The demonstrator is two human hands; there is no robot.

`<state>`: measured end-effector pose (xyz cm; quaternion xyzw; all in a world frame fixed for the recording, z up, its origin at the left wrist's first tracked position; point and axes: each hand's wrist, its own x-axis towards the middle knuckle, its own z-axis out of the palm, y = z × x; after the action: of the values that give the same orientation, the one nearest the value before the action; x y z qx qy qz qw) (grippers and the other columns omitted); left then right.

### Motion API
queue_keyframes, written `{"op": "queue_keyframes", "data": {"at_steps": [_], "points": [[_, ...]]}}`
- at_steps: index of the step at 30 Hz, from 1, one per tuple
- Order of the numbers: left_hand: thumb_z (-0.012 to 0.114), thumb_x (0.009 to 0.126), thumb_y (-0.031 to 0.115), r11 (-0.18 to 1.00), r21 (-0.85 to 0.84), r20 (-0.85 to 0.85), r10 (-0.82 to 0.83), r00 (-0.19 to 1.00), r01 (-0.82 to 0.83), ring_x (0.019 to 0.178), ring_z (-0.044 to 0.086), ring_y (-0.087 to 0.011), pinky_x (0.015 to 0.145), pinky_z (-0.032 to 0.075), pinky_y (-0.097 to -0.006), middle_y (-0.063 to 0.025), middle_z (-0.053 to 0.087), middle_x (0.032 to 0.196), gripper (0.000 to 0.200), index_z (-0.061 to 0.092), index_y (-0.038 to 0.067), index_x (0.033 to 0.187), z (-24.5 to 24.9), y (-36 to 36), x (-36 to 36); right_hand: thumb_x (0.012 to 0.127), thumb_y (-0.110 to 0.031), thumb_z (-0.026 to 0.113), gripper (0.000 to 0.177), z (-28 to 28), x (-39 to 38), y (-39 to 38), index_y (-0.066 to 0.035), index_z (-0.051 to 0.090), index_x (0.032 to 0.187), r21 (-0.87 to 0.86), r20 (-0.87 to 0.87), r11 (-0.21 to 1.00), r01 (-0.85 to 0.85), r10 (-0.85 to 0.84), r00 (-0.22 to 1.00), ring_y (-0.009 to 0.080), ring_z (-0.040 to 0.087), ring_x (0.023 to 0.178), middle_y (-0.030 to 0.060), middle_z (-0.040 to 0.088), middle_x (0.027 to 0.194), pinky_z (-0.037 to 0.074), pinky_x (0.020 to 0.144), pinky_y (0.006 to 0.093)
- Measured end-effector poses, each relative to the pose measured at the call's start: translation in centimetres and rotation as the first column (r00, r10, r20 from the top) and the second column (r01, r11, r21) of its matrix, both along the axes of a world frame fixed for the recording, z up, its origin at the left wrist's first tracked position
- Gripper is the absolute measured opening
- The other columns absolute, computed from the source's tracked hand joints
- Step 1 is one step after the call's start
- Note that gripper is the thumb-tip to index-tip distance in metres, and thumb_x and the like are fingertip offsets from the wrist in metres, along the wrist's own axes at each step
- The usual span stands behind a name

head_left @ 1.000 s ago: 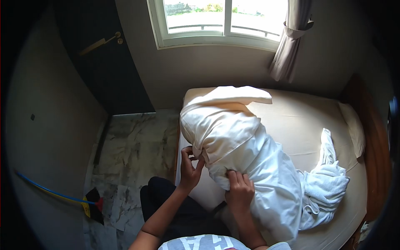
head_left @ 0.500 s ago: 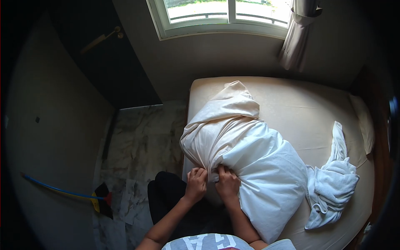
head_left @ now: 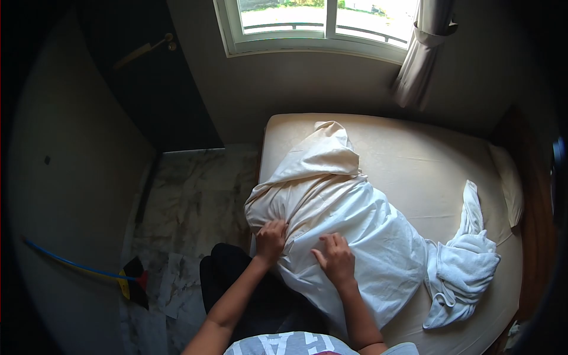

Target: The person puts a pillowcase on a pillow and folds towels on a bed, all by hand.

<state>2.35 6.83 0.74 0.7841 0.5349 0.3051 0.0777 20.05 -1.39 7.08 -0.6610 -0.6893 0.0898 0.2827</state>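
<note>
A white duvet [head_left: 387, 251] lies bunched across the near side of the bed, with a cream duvet cover [head_left: 319, 163] gathered against its left end. At the fold where the two fabrics meet, my left hand [head_left: 271, 242] has its fingers bent onto the edge of the cover. My right hand [head_left: 337, 260] rests over the white duvet, thumb and fingers apart, holding nothing. Folds of cloth hide the inside of the cover.
The bed [head_left: 408, 151] carries a cream fitted sheet. A twisted white towel [head_left: 464, 266] lies right of the duvet, and a pillow [head_left: 507, 183] stands by the headboard. On the left floor is a broom [head_left: 83, 266] with a dustpan [head_left: 135, 284].
My right hand has let go of the gathered fabric and moved right, its fingers spreading. My left hand has shifted left and up. The white duvet lies flatter and reaches nearer my lap.
</note>
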Motion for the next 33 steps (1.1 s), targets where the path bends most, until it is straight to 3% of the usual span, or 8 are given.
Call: {"op": "queue_keyframes", "data": {"at_steps": [4,8,17,24,27,29,31,33], "points": [[0.055,0.085,0.017,0.951,-0.084,0.038,-0.296,0.955,0.298,0.077,0.056,-0.0277,0.065,0.046,-0.0395,-0.0092,0.055,0.076,0.013,0.053,0.006,0.078,0.6,-5.0,0.2,0.072,-0.023,0.071,0.028,-2.0,2.8,1.1,-0.008,0.056,0.090,-0.095,-0.040,0.995,0.024,-0.028,0.999,0.0271,0.058,0.083,0.0082,0.057,0.085,0.047,0.071,0.0379],[0.056,0.084,0.017,0.948,-0.183,0.117,-0.243,0.963,0.261,0.077,0.055,-0.0294,0.066,0.046,-0.0399,-0.0102,0.053,0.076,0.014,0.053,0.004,0.079,0.1,-7.3,-1.2,0.071,-0.021,0.072,0.023,-0.2,4.6,3.2,-0.010,0.058,0.086,-0.211,-0.271,0.977,-0.037,-0.022,0.962,0.0236,0.059,0.082,0.0053,0.059,0.085,0.048,0.070,0.0342],[0.055,0.089,0.034,0.996,-0.079,0.513,0.083,0.854,-0.050,0.052,0.058,-0.0293,0.051,0.045,-0.0379,-0.0098,0.055,0.057,0.025,0.058,0.009,0.092,3.3,3.6,-2.6,0.079,-0.032,0.064,0.031,-4.6,7.1,6.5,-0.026,0.064,0.109,0.064,0.067,0.995,0.081,-0.086,0.994,0.0276,0.041,0.121,0.0035,0.053,0.123,0.028,0.101,0.0426],[0.058,0.080,0.047,0.958,-0.271,-0.312,-0.175,0.934,0.089,0.077,0.065,-0.0324,0.068,0.050,-0.0462,-0.0141,0.065,0.083,0.037,0.058,0.015,0.100,3.9,12.9,4.4,0.079,-0.031,0.063,0.025,-4.7,7.1,6.2,-0.025,0.067,0.104,0.094,0.031,0.990,0.101,-0.104,0.994,0.0243,0.043,0.119,-0.0001,0.056,0.120,0.028,0.101,0.0414],[0.050,0.085,0.033,0.985,-0.148,0.142,0.115,0.983,-0.093,0.073,0.063,-0.0357,0.066,0.050,-0.0442,-0.0154,0.064,0.077,0.027,0.063,0.009,0.086,4.3,15.1,2.9,0.080,-0.031,0.063,0.025,-4.9,7.3,6.3,-0.026,0.067,0.104,0.092,0.023,0.991,0.096,-0.099,0.995,0.0239,0.043,0.119,-0.0006,0.056,0.120,0.028,0.101,0.0410],[0.046,0.087,0.026,0.929,-0.357,0.801,0.251,0.544,0.097,0.060,0.065,-0.0186,0.047,0.049,-0.0286,-0.0113,0.068,0.075,0.028,0.064,0.009,0.075,0.7,20.9,-2.0,0.080,-0.031,0.063,0.025,-5.0,7.3,6.2,-0.025,0.067,0.104,0.109,0.036,0.989,0.099,-0.104,0.994,0.0238,0.044,0.118,-0.0005,0.056,0.120,0.029,0.101,0.0411],[0.040,0.089,0.023,0.776,-0.541,0.697,0.630,-0.342,0.324,0.055,0.061,-0.0109,0.046,0.047,-0.0199,-0.0010,0.065,0.067,0.028,0.060,0.008,0.078,0.4,22.9,-7.8,0.079,-0.031,0.063,0.025,-4.7,7.1,6.1,-0.025,0.067,0.104,0.112,0.046,0.989,0.097,-0.103,0.994,0.0237,0.043,0.119,-0.0004,0.056,0.120,0.029,0.101,0.0412],[0.050,0.088,0.027,0.695,-0.701,0.574,0.682,-0.453,0.160,0.062,0.058,-0.0066,0.049,0.045,-0.0205,0.0024,0.061,0.069,0.019,0.059,0.012,0.080,1.1,21.2,-10.2,0.078,-0.031,0.064,0.027,-4.9,7.1,6.2,-0.025,0.066,0.104,0.099,0.041,0.990,0.105,-0.109,0.993,0.0235,0.043,0.118,-0.0005,0.056,0.120,0.029,0.100,0.0414]]}}
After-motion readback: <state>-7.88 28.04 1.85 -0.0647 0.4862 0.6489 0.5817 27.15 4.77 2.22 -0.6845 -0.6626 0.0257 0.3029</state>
